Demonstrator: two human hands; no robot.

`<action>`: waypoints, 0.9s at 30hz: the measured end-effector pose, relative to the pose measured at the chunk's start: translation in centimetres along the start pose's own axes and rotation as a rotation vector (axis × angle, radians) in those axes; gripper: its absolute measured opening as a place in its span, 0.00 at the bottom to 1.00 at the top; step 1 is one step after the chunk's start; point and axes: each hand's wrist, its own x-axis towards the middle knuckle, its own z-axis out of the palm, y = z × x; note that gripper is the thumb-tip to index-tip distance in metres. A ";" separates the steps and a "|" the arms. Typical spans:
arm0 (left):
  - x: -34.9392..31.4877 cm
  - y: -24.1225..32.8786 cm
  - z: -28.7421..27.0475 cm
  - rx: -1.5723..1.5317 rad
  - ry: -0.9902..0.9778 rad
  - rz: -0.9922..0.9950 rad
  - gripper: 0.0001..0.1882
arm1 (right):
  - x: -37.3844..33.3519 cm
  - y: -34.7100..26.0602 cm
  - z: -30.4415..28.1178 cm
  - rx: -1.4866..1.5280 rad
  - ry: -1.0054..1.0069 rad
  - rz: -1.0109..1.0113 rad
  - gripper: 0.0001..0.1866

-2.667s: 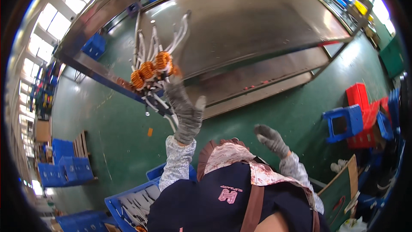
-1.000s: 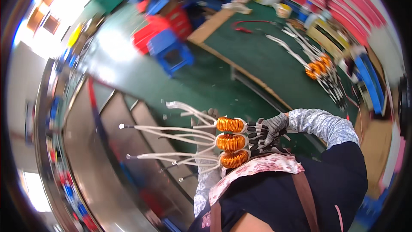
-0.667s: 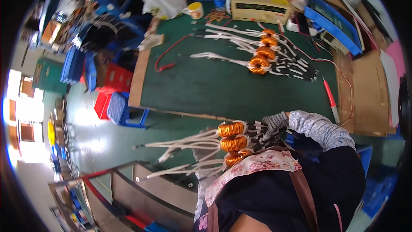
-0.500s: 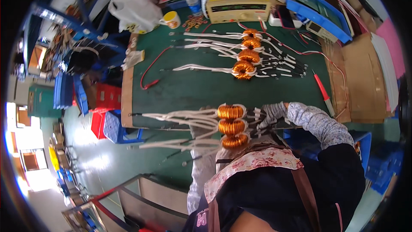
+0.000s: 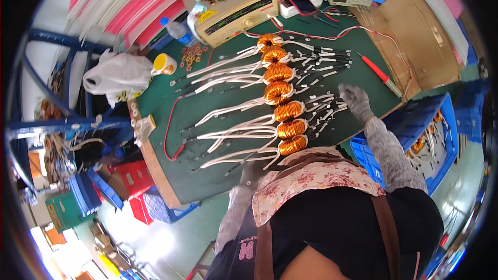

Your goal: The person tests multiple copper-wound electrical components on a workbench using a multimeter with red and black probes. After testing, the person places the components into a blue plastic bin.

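Now seven copper-wound toroidal coils (image 5: 278,73) lie in a row on the green worktop (image 5: 194,186), white leads (image 5: 244,136) fanning left. The right gloved hand (image 5: 355,99), fingers loosely extended, sits just beside the right-hand lead ends — the left gloved hand (image 5: 253,172), dim near the worktop's edge, has a grip I can't tell.

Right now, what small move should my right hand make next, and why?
I would perhaps gently spread the short black-and-white leads of the three nearest toroidal coils. These leads look bunched and crossing, and your right hand is beside them with nothing visible in it. Your left hand is too dim to judge its hold.
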 end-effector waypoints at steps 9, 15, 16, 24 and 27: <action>-4.4 5.2 -4.7 0.139 -0.294 0.002 0.21 | -12.4 2.7 6.9 0.968 0.100 1.157 0.04; -4.8 12.6 -5.4 -0.306 -0.225 0.079 0.16 | -9.0 3.1 9.2 1.647 0.021 0.928 0.03; -4.8 13.0 -5.0 -0.342 -0.201 0.093 0.13 | -9.4 3.4 9.1 1.613 -0.003 0.881 0.04; 0.9 0.6 1.3 0.082 -0.192 0.024 0.23 | -11.0 -0.5 7.6 1.140 0.143 1.125 0.07; 3.9 -1.7 1.4 1.186 -0.268 0.336 0.17 | -10.0 0.4 6.8 1.053 0.042 1.072 0.07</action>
